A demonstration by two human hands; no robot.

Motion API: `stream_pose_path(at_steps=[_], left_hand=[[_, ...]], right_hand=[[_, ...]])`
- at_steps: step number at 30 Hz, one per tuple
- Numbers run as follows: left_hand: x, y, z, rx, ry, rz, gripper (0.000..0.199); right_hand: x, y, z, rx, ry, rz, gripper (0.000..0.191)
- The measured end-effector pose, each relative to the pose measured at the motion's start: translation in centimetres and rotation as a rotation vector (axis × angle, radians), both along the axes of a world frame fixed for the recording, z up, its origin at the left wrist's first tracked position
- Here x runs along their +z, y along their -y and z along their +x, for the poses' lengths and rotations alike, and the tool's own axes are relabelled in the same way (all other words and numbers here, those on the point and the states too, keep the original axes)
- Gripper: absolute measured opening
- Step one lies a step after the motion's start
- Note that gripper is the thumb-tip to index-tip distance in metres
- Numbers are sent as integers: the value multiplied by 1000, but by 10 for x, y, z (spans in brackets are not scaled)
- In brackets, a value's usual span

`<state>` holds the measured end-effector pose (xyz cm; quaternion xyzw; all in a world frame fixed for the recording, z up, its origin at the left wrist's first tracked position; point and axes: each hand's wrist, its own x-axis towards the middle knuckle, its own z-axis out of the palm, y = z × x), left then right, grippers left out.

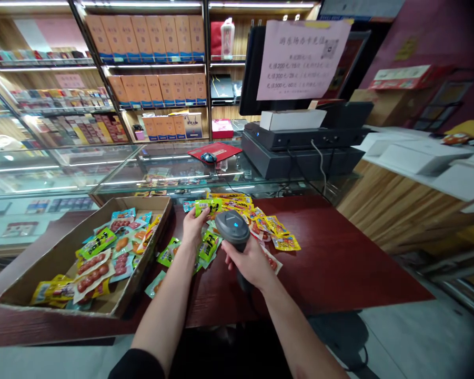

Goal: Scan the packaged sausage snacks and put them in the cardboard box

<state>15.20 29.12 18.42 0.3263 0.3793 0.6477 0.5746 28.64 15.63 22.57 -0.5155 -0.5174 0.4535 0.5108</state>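
Observation:
My left hand (194,225) grips a green snack packet (208,206), raised over the pile on the dark red table. In my right hand (249,259) is a dark grey barcode scanner (232,227) with a small blue light on top; its head sits just right of the packet. Beneath and around both hands lie loose snack packets: green ones (209,246) below, yellow ones (276,226) to the right. To the left stands a shallow cardboard box (132,287) holding several packets, among them vacuum-packed sausages (92,276) and a green packet (98,243).
Behind the table (339,263) is a glass display counter (158,163) with a red mouse pad (221,151) and a mouse (208,157). A monitor (252,68) with a taped paper sign stands above a black cash drawer (300,158). Stocked shelves line the back wall; white boxes (422,158) are at right.

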Motion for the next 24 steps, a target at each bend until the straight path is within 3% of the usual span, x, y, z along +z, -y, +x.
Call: stream_pose_path(at_steps=[8,24], left_hand=[[4,7,4,-38,48,-13,45],[5,4,-4,-52,-18,-14,49]], right_hand=[[5,-11,-34,-54,154,12,19],[7,-12,-39,-44,228,4,20]])
